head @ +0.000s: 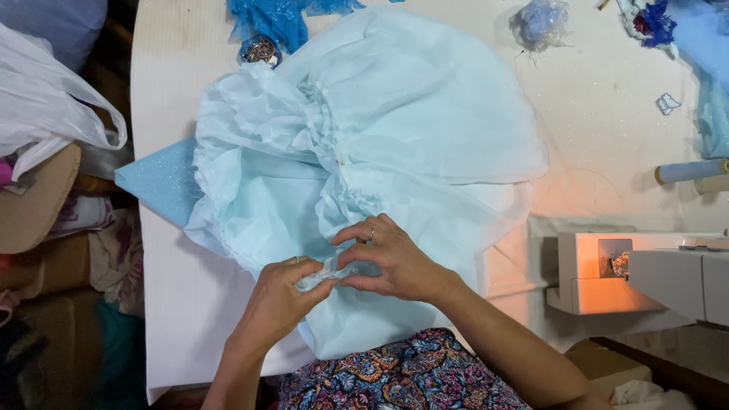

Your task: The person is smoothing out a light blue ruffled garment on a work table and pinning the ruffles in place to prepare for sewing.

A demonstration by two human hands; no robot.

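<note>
A large pale blue gathered fabric (395, 114) lies spread over a white table (182, 296). My left hand (277, 300) and my right hand (391, 258) meet at its near edge. Both pinch a small bunched fold of the pale blue fabric (326, 275) between thumb and fingers. There is a ring on each hand. The fabric's lower edge hangs off the table toward my lap, which is covered in a dark patterned cloth (410, 376).
A sewing machine (645, 273) stands at the right. A glittery blue fabric piece (163, 182) pokes out at the left. Blue scraps (273, 19), a small round tin (260, 51), a thread spool (689, 171) and plastic bags (45, 99) surround the table.
</note>
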